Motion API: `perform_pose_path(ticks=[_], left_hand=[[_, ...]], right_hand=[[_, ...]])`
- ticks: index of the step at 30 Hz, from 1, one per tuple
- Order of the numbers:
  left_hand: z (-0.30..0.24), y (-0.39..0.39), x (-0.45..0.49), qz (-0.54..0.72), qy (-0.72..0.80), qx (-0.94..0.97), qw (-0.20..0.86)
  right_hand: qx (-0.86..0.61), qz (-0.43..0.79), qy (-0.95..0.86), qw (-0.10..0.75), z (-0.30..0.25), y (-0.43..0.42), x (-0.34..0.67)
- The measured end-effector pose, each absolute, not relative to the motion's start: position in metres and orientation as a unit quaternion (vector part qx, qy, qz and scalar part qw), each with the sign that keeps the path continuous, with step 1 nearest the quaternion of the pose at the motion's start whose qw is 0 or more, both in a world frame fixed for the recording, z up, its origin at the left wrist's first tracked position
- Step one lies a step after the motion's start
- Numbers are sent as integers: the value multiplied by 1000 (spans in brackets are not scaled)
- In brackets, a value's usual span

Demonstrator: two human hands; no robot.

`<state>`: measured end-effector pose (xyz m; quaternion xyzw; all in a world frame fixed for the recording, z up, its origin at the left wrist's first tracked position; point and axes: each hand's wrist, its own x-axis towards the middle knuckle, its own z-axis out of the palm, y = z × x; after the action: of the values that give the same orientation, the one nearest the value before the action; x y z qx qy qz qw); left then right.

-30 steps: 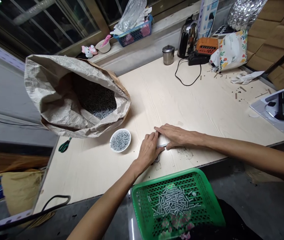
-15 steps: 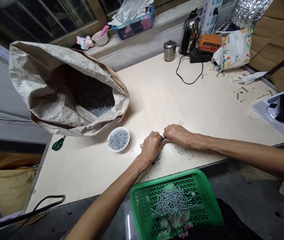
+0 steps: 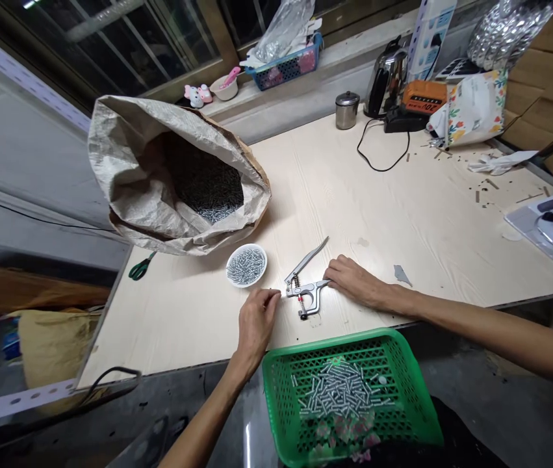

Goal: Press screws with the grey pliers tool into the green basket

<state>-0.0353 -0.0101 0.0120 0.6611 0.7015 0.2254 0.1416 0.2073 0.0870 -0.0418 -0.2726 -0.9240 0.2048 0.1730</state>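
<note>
A lidded steel canister (image 3: pixel 346 114) is standing at the far side, left of an electric kettle (image 3: pixel 386 75); scissors (image 3: pixel 144 263) are lying at left; a figurine (image 3: pixel 194 97), apparently an animal, is sitting far left.

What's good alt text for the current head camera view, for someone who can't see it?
A person's right hand grips one handle of a silver plier-like tool at a pale table, with the left hand close to the tool's other end. Nearby, a white bowl, an open sack and a green basket hold many small metal pieces.
</note>
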Motion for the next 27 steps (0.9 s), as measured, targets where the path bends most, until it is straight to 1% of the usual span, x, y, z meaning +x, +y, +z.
perform_pose_path(ticks=[4,8,10,15,20,24,27], left_hand=[[-1,-25,-43,219,636,731,114],[-9,-25,-41,168,550,816,64],[-11,-21,-38,152,536,828,64],[-14,-9,-28,186,600,767,132],[-20,-6,-21,136,626,757,127],[1,-30,-6,164,612,757,157],[27,-58,9,168,551,787,221]], right_hand=[[-263,268,-903,210,-50,87,206],[-268,291,-889,229,-50,87,207],[-275,296,-881,245,-51,87,208],[-304,280,-861,296,-55,97,213],[-341,264,-843,322,-55,105,220],[-339,259,-849,312,-56,105,220],[-337,239,-856,310,-60,105,219]])
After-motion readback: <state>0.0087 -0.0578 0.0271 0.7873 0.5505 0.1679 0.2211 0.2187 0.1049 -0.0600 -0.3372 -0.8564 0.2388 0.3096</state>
